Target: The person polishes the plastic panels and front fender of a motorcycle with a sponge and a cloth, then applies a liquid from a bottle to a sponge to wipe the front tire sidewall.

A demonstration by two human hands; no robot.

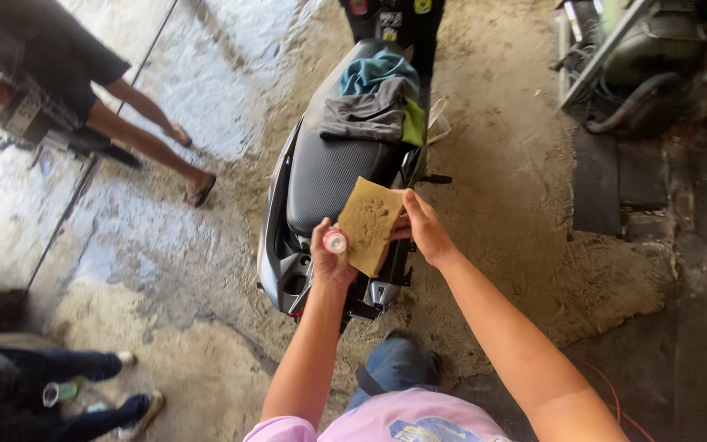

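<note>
A: Ok, left to right. Bystanders far left: seated person's legs (59, 393), another person (83, 90) walking in sandals. Then the worker's hands?

B: Left hand (330, 260) clamped round a small spray can (335, 241), nozzle twd the sponge (368, 224). Right hand (424, 227) pinches the sponge's edge, holds it flat. Hands close together, just above the scooter seat (329, 172).

A: Step?

B: Looks like loading the sponge w/ product, prob. before wiping. Next move needs can aimed at sponge, sponge kept steady.

A: Surroundings?

B: Rags (374, 102) piled on seat's far end. Wet, sandy concrete floor (517, 164); machine w/ hose (640, 65) top right. Workshop-type yard.
</note>
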